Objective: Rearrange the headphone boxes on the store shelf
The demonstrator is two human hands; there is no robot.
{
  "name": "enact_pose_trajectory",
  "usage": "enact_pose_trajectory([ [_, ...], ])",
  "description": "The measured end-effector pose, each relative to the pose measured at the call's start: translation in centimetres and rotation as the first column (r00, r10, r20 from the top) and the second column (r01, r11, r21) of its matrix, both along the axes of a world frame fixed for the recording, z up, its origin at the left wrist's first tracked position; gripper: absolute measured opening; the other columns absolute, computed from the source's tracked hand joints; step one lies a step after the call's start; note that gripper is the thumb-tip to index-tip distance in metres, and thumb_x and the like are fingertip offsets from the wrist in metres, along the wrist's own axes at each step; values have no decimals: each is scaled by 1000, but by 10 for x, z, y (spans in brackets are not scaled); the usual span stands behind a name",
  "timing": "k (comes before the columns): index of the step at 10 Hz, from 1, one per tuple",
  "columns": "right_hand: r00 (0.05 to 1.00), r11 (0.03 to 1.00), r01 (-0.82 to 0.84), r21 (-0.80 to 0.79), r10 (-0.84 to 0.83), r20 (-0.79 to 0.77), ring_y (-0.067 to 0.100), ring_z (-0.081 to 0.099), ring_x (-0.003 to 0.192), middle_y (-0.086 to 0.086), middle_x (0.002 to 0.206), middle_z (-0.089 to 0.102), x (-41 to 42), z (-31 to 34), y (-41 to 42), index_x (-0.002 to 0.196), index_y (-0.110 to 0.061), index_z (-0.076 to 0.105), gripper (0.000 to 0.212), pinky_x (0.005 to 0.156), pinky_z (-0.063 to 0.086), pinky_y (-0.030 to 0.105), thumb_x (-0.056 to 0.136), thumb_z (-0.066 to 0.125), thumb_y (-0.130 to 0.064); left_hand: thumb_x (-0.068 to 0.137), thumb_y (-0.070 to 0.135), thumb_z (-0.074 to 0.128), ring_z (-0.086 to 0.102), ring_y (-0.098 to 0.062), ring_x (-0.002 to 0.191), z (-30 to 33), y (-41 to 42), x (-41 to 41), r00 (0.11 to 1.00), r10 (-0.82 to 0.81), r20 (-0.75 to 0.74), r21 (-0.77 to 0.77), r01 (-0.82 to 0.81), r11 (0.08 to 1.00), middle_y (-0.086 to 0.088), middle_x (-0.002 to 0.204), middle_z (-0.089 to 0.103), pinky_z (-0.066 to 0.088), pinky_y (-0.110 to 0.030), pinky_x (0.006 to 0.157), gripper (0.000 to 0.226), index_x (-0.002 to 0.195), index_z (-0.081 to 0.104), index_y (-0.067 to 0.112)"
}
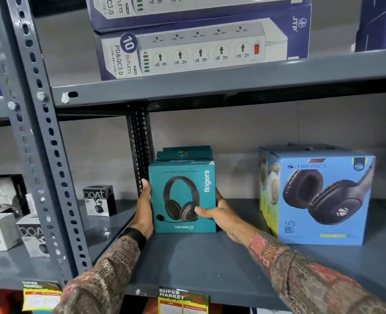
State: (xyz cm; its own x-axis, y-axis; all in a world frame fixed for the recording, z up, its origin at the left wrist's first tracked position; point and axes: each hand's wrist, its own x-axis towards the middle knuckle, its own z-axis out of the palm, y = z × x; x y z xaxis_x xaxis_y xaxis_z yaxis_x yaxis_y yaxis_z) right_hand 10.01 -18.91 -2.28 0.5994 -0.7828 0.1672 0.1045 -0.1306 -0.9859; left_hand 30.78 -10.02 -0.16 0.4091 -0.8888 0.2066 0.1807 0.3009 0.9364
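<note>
A teal headphone box (pixel 183 196) marked "fingers" stands upright on the grey metal shelf (pixel 199 264), near the left rear post. My left hand (pixel 144 211) presses flat against its left side. My right hand (pixel 221 214) grips its right side, thumb across the lower front. Both hands hold this box between them. A second teal box (pixel 184 152) stands directly behind it, only its top showing. To the right, apart from my hands, a larger blue Zebronics headphone box (pixel 319 196) rests on the same shelf.
The shelf above carries stacked power strip boxes (pixel 194 48). A perforated grey upright (pixel 44 155) divides this bay from the left one, which holds small boAt earbud boxes (pixel 99 200). Price tags (pixel 183 300) hang on the shelf's front edge.
</note>
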Motion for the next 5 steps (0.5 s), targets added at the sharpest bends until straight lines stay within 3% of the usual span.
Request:
enact_pose_trajectory([
  [1, 1000, 1000, 9, -2, -9, -1, 12, 79, 106, -2, 125, 78, 0, -3, 8, 138, -36, 52, 63, 80, 65, 27, 90, 80, -5, 96, 82, 32, 84, -28, 104, -2, 4, 0, 999, 36, -29, 16, -36, 999, -9, 120, 85, 68, -43, 81, 74, 116, 84, 34],
  [2, 1000, 1000, 22, -21, -22, -6, 20, 76, 115, 1, 132, 74, -1, -3, 17, 140, -35, 49, 64, 89, 65, 33, 90, 80, -10, 102, 78, 29, 84, -27, 103, -1, 10, -3, 997, 67, -33, 3, -66, 998, -9, 119, 86, 70, -40, 76, 72, 113, 85, 34],
  [3, 999, 999, 39, -21, -40, -27, 16, 79, 108, 0, 129, 76, -4, 2, 23, 142, -30, 49, 65, 84, 65, 29, 89, 81, -11, 103, 76, 27, 85, -27, 98, 5, 13, -7, 996, 79, -37, 19, -79, 997, -13, 122, 84, 67, -42, 79, 73, 118, 81, 30],
  [4, 991, 999, 35, -17, -37, -125, 9, 78, 107, -5, 130, 74, -13, 10, 35, 149, -27, 37, 81, 82, 63, 23, 85, 87, -22, 101, 79, 21, 80, -31, 112, 13, 25, -10, 993, 121, 6, 90, -121, 989, -17, 138, 76, 62, -48, 94, 82, 134, 74, 26],
  [5, 947, 982, 138, -127, -169, -274, 18, 45, 151, -6, 167, 44, -31, 9, 57, 168, -35, -1, 136, 122, 41, 42, 69, 88, -61, 103, 77, 12, 47, -40, 154, 12, 45, -12, 978, 202, 61, 117, -208, 971, -18, 169, 48, 34, -57, 126, 89, 164, 45, 22],
])
